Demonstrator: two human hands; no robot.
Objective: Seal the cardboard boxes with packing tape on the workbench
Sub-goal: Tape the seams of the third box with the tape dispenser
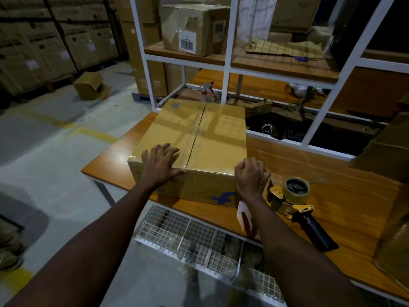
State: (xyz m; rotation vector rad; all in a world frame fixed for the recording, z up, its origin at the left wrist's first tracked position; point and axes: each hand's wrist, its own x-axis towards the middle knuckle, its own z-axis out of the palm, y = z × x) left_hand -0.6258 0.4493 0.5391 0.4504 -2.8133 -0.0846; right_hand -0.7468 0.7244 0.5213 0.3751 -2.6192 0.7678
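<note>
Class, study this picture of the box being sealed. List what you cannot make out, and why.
All head view.
1. Right hand: its fingertips at the box corner are hidden by the hand's own back.
2. Shelf box label print: too small, blurred.
3. White item beside the tape gun: covered by the right forearm.
4. Right-side box: cut off by the frame edge.

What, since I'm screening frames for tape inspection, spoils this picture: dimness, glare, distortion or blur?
Head view: dim overall, the stacked brown cartons at far left sunk in shadow; soft glare on the taped top of the brown cardboard box, seam readable; white metal shelf frame leans and bows from wide-angle distortion; yellow tape dispenser looks sharp.
</note>
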